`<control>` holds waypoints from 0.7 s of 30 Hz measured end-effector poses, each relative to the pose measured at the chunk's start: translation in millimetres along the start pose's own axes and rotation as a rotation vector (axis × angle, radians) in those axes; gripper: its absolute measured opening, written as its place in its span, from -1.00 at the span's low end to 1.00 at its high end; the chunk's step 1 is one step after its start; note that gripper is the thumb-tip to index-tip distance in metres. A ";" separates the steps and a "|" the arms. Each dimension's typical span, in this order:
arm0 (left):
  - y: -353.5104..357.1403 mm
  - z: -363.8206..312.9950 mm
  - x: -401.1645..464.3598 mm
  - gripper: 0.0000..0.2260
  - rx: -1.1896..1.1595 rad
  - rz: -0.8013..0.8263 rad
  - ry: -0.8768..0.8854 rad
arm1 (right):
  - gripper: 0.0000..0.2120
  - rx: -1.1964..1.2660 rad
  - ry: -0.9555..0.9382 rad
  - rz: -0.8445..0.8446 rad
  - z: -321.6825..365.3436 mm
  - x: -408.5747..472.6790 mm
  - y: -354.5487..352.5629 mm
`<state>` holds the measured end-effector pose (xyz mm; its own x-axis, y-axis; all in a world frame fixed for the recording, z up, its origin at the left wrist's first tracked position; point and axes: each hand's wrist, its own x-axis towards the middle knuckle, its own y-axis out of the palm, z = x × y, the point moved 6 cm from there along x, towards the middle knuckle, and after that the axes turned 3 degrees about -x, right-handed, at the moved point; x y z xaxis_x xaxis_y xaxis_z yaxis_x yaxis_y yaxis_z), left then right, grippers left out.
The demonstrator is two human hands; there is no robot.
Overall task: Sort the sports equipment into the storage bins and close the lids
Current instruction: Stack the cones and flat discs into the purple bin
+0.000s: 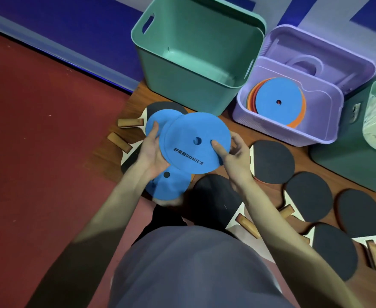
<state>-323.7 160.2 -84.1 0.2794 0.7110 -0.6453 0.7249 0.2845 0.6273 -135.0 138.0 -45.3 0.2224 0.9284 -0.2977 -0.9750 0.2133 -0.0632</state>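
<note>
Both hands are holding a loose fan of blue discs above the floor, in front of the bins. Left hand [152, 152] is cupping the fan from below and from the left, fingers curled around the disc edges; right hand [231, 152] is pinching the top blue disc [191, 150], its thumb lying flat on the face beside the centre hole. That top disc is facing up toward the camera, tilted slightly, its printed lettering running diagonally down to the right. At least three blue discs are showing in the fan: the top one, one peeking out behind at upper left [158, 121], and one hanging lower [171, 187] with its own centre hole; whether more are sandwiched between them is impossible to tell.

Behind, the teal bin [196, 85] is standing open beside the purple bin [294, 130], which is holding a leaning stack of discs [278, 101], blue in front and orange edges behind, count unclear. A dark green bin [349, 152] is being cut off at the right edge.

Table tennis paddles [271, 161] are lying flat on the wooden board, about eight partly visible, several hidden under the discs and arms, handles pointing various ways.
</note>
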 end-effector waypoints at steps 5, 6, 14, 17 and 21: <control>9.6 21.5 -3.4 -0.49 -0.013 0.086 -0.006 | -0.72 -0.282 -0.057 0.010 -13.4 12.6 -2.3; 7.6 25.1 -2.7 -0.51 0.003 0.069 -0.007 | -0.71 -0.333 -0.063 0.027 -17.0 15.4 -2.5; -2.9 20.2 -3.2 -0.62 0.120 -0.085 0.103 | -0.66 -0.769 0.064 0.031 -56.6 50.5 -24.0; -8.3 16.0 -4.0 -0.62 0.128 -0.111 0.127 | -0.69 -0.812 0.173 0.023 -64.2 67.2 -31.5; -13.3 11.7 -2.6 -0.61 0.122 -0.118 0.156 | -0.53 -0.785 0.263 -0.012 -71.7 95.0 -21.8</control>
<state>-326.7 147.1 -95.9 0.0947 0.7710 -0.6297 0.8203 0.2980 0.4882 -93.0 199.7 -140.5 0.3197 0.8053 -0.4993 -0.7137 -0.1420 -0.6859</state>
